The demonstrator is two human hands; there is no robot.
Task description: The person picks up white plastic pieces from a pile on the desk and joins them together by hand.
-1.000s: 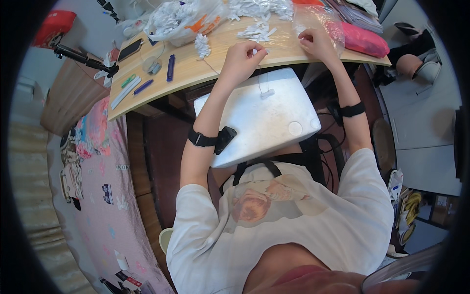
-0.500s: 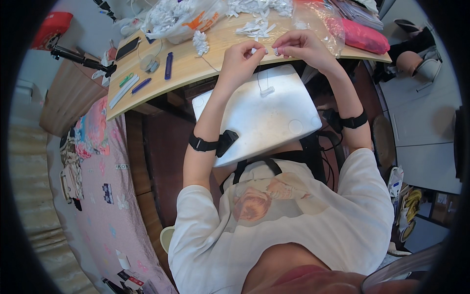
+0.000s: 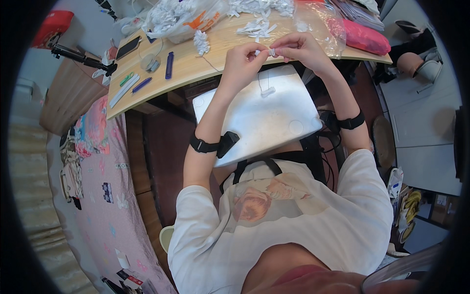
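Above the near edge of the wooden table [image 3: 191,68], both hands are brought together at their fingertips. My left hand [image 3: 242,61] is closed in a pinch on a small white piece [image 3: 271,52], and my right hand [image 3: 303,50] pinches the same spot from the other side. Whether it is one piece or two touching, I cannot tell. Below the fingers hangs a thin grey cord with a white bar-shaped piece [image 3: 268,91] at its end. Left of my hands, a bunch of white folded pieces [image 3: 201,42] lies on the table, a cord running from it toward my left hand.
A white foam board [image 3: 264,122] rests over my lap. Loose white strips [image 3: 257,28] lie beyond my hands. Farther back stand a plastic bag of white pieces [image 3: 171,19] and a pink pouch [image 3: 366,36]. Pens [image 3: 142,85], a phone [image 3: 128,48] and tape [image 3: 150,62] lie left.
My right hand has moved slightly left and down, closing the small gap between the fingertips. The white bits that were apart now meet between both hands.
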